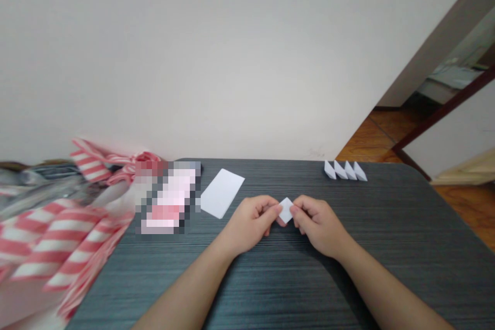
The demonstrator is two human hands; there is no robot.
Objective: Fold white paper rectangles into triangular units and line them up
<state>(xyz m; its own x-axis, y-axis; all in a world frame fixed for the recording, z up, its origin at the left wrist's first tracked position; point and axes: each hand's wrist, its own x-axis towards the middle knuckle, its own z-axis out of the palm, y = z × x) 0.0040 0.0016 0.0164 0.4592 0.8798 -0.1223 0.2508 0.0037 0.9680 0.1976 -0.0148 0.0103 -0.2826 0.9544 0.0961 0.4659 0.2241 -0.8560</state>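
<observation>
A small white folded paper piece (pixel 286 210) stands as a diamond between my two hands, pinched by the fingertips of my left hand (pixel 249 219) and my right hand (pixel 317 224). Up and to the left of my left hand lies a white paper rectangle (pixel 222 193), possibly a small stack, flat on the dark grey wood-grain table (pixel 386 227). Several folded white paper triangles (pixel 345 170) stand in a row near the table's far edge, to the right.
A pixelated, blurred pink-and-white object (pixel 166 198) sits at the table's far left. Red-and-white striped fabric or bags (pixel 50 242) and grey items pile up beyond the left edge. A white wall (pixel 193 62) rises behind the table, and a wooden floor (pixel 386 136) shows at the right.
</observation>
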